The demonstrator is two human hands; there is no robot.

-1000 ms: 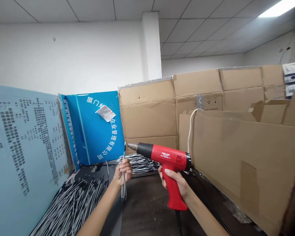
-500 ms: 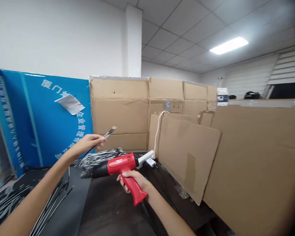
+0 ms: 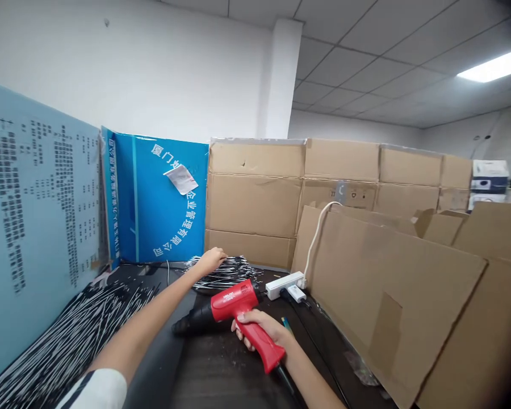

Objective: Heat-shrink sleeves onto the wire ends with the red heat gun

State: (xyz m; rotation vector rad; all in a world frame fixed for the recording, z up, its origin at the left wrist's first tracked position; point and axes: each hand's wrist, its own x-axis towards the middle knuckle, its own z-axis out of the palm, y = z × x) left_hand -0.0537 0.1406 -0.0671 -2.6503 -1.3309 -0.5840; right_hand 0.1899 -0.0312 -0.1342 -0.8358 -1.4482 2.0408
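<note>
My right hand (image 3: 262,329) is wrapped around the handle of a red heat gun (image 3: 235,301). Its black nozzle (image 3: 193,319) points left over the dark table. My left hand (image 3: 212,261) is stretched forward above a pile of thin black and white cables (image 3: 227,274) at the back. The fingers look curled together, and I cannot make out what is in them. A larger heap of similar cables (image 3: 80,335) lies on the left, partly behind my left forearm.
A white power strip (image 3: 284,285) with a plugged-in adapter (image 3: 297,293) lies right of the heat gun. Cardboard panels (image 3: 255,201) line the back, and a loose sheet (image 3: 392,284) leans on the right. Blue boards (image 3: 162,210) with printing stand at the left.
My left hand has moved from holding a cable up in the air down to the back pile. The view has swung left. The heat gun stays in my right hand.
</note>
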